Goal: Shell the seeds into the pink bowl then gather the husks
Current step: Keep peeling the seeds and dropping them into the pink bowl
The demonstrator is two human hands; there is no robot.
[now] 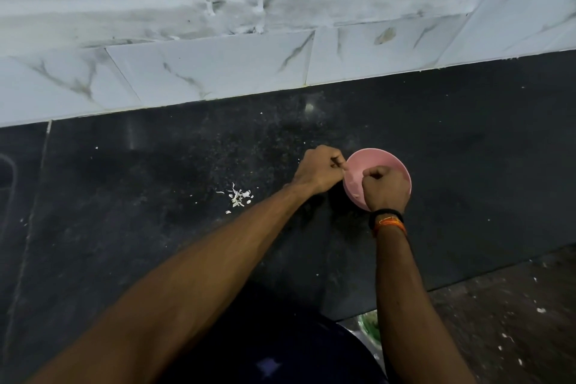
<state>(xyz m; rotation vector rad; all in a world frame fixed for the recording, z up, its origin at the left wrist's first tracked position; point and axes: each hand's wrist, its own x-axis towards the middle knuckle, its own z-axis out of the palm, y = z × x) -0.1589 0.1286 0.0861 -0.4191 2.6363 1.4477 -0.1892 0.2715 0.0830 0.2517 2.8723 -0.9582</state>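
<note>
Dim, flat light; soft focus; wide-angle bending at edges.

Two bare forearms in view, no sleeves visible on either. Left hand [319,170]: no rings, no bands, wrist bare. Right hand [385,188]: wrist carries two bands, touching. Black band [386,214] nearer hand, plain, narrow. Orange thread band [391,224] just behind it, several strands, lighter flecks among them. Dark navy garment [280,352] at bottom centre of frame, pale patch on it; garment type cannot be determined.
</note>
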